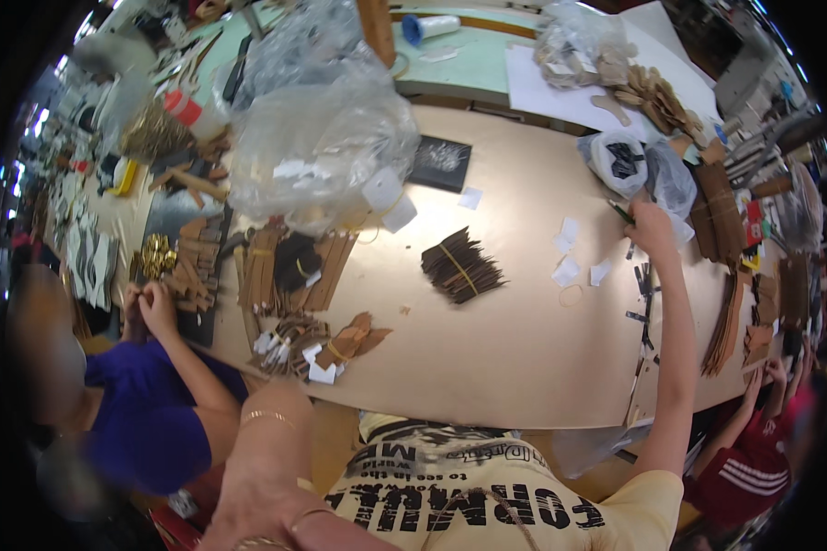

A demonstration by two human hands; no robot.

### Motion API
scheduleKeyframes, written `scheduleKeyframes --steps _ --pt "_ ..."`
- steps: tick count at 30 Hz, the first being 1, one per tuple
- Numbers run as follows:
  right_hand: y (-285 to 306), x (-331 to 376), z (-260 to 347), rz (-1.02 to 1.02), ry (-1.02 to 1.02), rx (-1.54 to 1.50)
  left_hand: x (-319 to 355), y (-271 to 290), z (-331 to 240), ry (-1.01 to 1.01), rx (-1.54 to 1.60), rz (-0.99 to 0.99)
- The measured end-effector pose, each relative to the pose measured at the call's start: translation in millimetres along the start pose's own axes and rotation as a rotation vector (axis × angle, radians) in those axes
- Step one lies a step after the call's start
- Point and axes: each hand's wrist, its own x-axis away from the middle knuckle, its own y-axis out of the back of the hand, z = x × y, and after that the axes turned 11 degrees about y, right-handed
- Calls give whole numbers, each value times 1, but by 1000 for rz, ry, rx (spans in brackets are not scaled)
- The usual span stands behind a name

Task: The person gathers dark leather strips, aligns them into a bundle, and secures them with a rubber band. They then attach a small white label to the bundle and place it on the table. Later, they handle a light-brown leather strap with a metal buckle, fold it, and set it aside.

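Observation:
My right hand (651, 228) reaches out over the table at the right, fingers closed round a slim dark green pen (621, 212). It is beside a clear plastic bag (616, 163) with something black inside. Close to the camera at the lower left, my left hand (248, 505) is bent back toward me; its fingers are hidden. In mid-table lies a bundle of dark brown leather strips (462, 265), held by a rubber band. White paper slips (565, 269) and a loose rubber band (571, 295) lie between the bundle and my right arm.
Banded brown strips (262, 275) and a large clear plastic bag (326, 156) lie to the left. Beyond the bundle is a black block (441, 163). Narrow black pieces (646, 303) lie by my right forearm. A co-worker in purple (152, 404) sits left, another in red (753, 464) right.

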Motion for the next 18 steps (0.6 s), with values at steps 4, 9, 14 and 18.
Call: scheduleKeyframes --steps 4,9,14,18 --pt "15 14 16 -100 -2 -34 -7 5 0 51 76 -39" --pt "36 40 18 -687 -182 -593 9 -1 -31 -25 458 -176" --pt "15 48 40 -847 -287 -1332 28 -32 -91 -26 825 -410" --pt "2 45 68 -844 -365 -1668 22 -51 -129 237 907 -771"
